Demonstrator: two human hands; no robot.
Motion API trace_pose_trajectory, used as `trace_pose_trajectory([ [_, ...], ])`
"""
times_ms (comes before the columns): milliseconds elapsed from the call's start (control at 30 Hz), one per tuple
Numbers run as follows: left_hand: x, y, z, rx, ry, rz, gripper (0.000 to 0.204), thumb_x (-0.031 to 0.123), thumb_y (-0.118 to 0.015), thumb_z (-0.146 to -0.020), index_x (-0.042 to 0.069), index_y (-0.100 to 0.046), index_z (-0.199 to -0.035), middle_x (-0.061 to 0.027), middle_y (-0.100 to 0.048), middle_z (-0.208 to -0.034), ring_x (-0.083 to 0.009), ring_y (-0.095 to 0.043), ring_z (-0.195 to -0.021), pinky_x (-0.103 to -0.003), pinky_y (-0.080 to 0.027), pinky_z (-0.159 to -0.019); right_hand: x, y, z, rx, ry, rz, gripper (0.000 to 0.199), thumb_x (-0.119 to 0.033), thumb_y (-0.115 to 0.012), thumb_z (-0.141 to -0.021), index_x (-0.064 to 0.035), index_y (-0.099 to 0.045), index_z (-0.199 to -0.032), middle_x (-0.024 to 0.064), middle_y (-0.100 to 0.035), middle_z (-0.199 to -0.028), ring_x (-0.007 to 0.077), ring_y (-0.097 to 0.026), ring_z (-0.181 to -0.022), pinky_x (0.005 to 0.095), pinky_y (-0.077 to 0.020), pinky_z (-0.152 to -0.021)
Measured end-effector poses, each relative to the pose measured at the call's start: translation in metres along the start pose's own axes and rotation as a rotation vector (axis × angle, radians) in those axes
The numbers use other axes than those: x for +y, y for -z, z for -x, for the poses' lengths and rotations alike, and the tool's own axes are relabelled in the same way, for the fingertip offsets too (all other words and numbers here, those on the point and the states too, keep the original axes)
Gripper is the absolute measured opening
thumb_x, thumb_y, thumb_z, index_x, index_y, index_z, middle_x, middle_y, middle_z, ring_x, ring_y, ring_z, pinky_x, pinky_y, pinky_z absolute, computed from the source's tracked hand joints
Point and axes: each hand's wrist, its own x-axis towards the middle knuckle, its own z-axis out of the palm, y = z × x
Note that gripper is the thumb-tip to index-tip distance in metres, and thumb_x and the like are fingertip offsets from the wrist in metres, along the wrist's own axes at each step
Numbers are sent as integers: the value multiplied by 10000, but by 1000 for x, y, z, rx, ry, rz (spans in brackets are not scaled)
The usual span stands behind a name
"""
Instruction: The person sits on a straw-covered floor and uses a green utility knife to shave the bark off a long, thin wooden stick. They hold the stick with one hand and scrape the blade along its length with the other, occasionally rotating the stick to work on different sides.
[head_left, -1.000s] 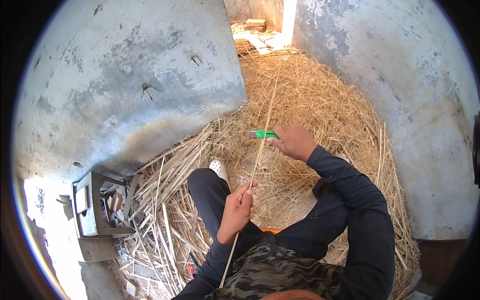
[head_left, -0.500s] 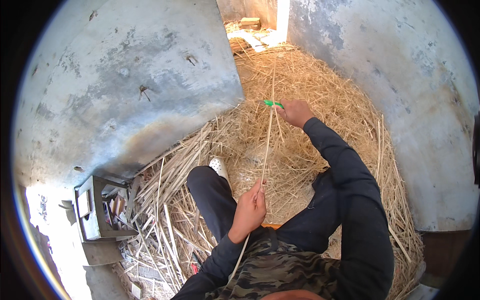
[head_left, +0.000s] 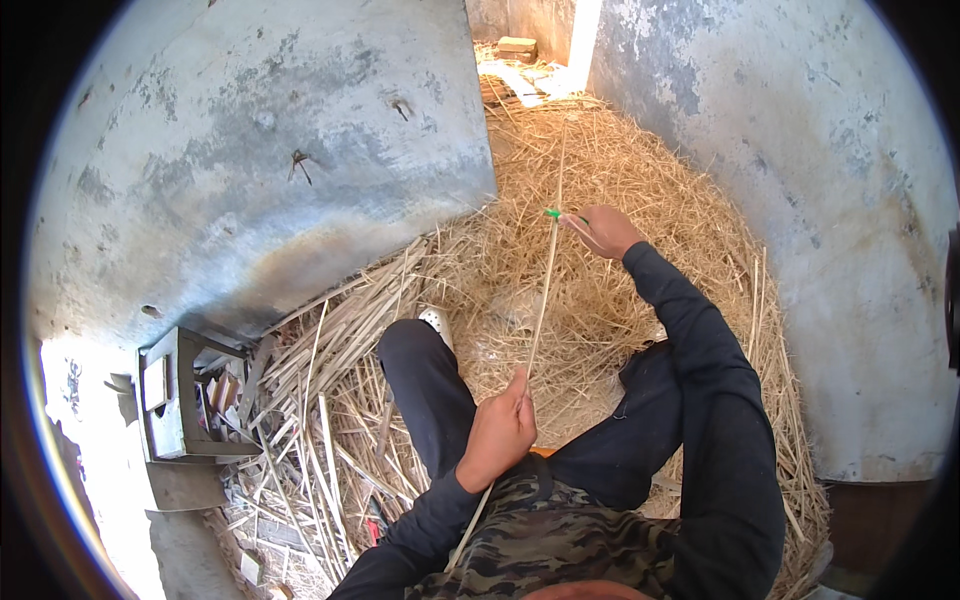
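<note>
A long, narrow pale strip (head_left: 544,305), apparently split bamboo or cane, runs from beside my lap away over the straw. My left hand (head_left: 500,430) is closed around its near part, just in front of my body. Farther out, my right hand (head_left: 606,231) grips a small green tool (head_left: 553,214) that lies against the strip; it looks like a knife, but its blade is too small to make out. A thin pale sliver (head_left: 580,229) shows beside my right fingers.
Loose straw-like shavings (head_left: 650,190) cover the floor ahead and right. Flat strips (head_left: 340,310) are heaped at left, near a small wooden cabinet (head_left: 175,400). Grey walls (head_left: 300,130) flank both sides. A brick (head_left: 517,45) lies by the bright opening. A white clog (head_left: 437,322) shows beyond my knee.
My right hand has turned and shifted slightly right and nearer, with the green tool still at the strip. My left hand keeps its hold. The whole view has shifted a little.
</note>
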Motion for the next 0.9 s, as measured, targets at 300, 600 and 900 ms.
trace_pose_trajectory([
  [300, 1, -7, -3, 65, -93, -64, 385, 50, -519, -862, -101, -502, -1216, -245, -561, -610, -420, -570, -548, -495, -435, -523, -10, 8, -3, 316, -33, 34, 762, -695, -337, -910, -34, -634, -675, 144, -529, -562, 332, -542, -544, 454, -397, -507],
  [600, -32, 1, 2, 14, -99, -201, 375, 32, -517, -836, -100, -523, -1187, -240, -558, -584, -411, -578, -541, -491, -459, -527, -12, -25, 0, -308, -285, -212, 789, -756, -353, -875, -49, -481, -548, 76, -448, -483, 212, -454, -422, 407, -404, -445],
  [900, -30, 9, 17, 23, -17, -155, 359, 32, -517, -848, -100, -535, -1181, -238, -558, -609, -397, -586, -554, -471, -460, -523, -39, -10, 14, -627, -416, -884, 666, -736, -400, -876, -162, -328, -548, -46, -243, -470, 87, -190, -383, 266, -177, -369],
])
